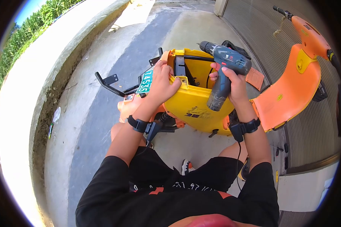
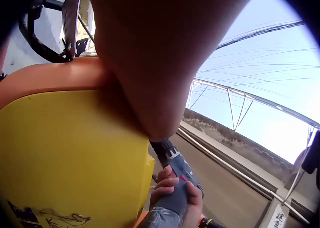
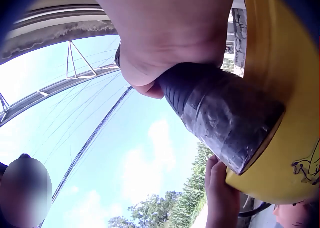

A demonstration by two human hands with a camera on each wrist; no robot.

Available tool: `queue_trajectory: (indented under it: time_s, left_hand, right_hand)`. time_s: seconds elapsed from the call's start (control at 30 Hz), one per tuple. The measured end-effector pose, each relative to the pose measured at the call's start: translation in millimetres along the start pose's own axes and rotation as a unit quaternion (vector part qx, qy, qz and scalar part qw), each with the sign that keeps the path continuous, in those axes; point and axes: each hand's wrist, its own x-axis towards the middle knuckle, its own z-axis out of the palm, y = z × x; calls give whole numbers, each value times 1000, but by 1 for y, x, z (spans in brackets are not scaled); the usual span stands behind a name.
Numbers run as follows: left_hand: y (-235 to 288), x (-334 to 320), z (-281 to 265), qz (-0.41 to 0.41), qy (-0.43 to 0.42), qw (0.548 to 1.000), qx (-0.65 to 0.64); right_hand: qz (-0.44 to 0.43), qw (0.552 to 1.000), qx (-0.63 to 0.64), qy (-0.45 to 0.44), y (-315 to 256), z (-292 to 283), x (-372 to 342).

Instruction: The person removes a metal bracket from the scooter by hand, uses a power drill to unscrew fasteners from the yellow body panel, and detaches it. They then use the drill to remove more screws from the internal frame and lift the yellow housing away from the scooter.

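Note:
My right hand [image 1: 236, 83] grips a blue-black cordless drill [image 1: 231, 58] by its handle, above the open top of a yellow scooter body shell [image 1: 201, 104]. The chuck points left and slightly away from me, a small bit showing at its tip. In the right wrist view the taped battery end [image 3: 230, 118] overlaps the shell. My left hand [image 1: 165, 81] holds the shell's rear end, fingers bent over the orange tail piece and thumb at the yellow corner. The left wrist view shows the drill [image 2: 177, 175] beyond the left forearm, the right hand's fingers [image 2: 167, 183] wrapped round it.
A green number plate [image 1: 144, 81] and black bracket bars [image 1: 108, 85] stick out left of the shell. At right are the orange front panel [image 1: 280, 102] and handlebar. Small tools [image 1: 278, 150] lie on the floor by the ribbed shutter [image 1: 303, 132]. A low concrete kerb [image 1: 45, 113] runs at left.

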Motion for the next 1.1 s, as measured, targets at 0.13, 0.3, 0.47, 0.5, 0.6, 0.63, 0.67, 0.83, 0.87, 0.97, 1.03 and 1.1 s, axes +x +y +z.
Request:
queue_trajectory:
  time_s: [0.13,0.3,0.47,0.5,0.6,0.63,0.67,0.83,0.87,0.97,1.03,1.1]
  left_hand:
    - [-3,-1,-4,14,-29,999,-29]
    - [-6,1,0,-5,-24,996,-82]
    - [-4,2,2,-22,-4,997,-78]
    - [-4,2,1,-17,-5,997,-75]
    - [-5,1,2,-17,27,997,-71]
    - [-6,1,3,3,33,998,-60]
    - [-4,1,0,23,37,998,-49]
    - [-3,-3,-1,-6,28,998,-49]
    - [-2,-3,-1,-13,37,998,-50]
    - [-1,-4,-3,-4,29,998,-48]
    - [-3,-4,-2,1,41,998,-44]
    - [-5,-5,1,12,48,998,-42]
  right_hand:
    - [114,990,-40,-70,-31,10,-1]
    - [211,963,-119,-115,-74,31,-6]
    - [241,945,-177,-135,-87,44,-3]
    - [247,941,-184,-140,-88,46,0]
    - [277,932,-180,-146,-85,53,8]
    - [284,929,-189,-143,-87,58,9]
    - [281,925,-201,-160,-87,61,11]
    - [272,921,-224,-165,-88,69,11]
    - [267,922,-228,-162,-88,71,10]
    - [259,927,-218,-165,-88,72,8]
    - [263,930,-198,-162,-87,72,10]
    - [255,932,-187,-178,-88,72,11]
